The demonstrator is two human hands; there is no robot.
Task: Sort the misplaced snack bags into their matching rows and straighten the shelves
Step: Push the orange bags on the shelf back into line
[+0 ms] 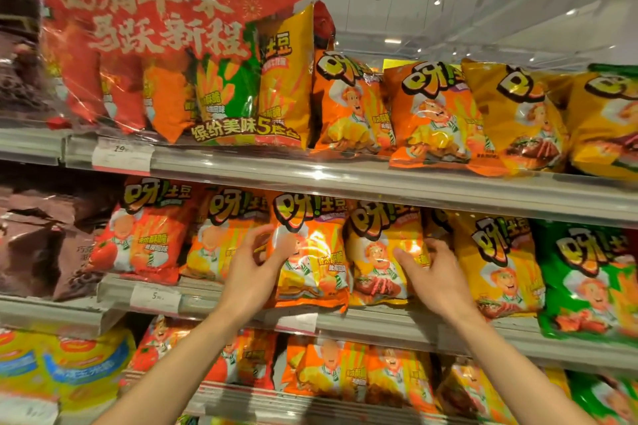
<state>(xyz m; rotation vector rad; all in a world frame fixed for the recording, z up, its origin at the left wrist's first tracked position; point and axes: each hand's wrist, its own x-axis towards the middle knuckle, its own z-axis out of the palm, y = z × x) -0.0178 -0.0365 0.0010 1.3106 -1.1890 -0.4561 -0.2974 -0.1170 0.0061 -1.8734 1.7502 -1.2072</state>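
Three shelves: middle shelf point(379, 323) carries the row being sorted
Multipack point(179, 55): red, leaning on the top shelf at left
Orange bag point(310, 252): upright mid-row, left hand point(252, 269) grasping its left edge
Yellow bag point(383, 252): touching the orange bag, right hand point(435, 272) gripping its right side

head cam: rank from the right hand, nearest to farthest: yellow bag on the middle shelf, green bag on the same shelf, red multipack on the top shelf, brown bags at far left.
From the right hand:
1. yellow bag, middle shelf, under the fingers.
2. green bag, same shelf, to the right.
3. red multipack, top shelf, up and left.
4. brown bags, middle shelf, far left.
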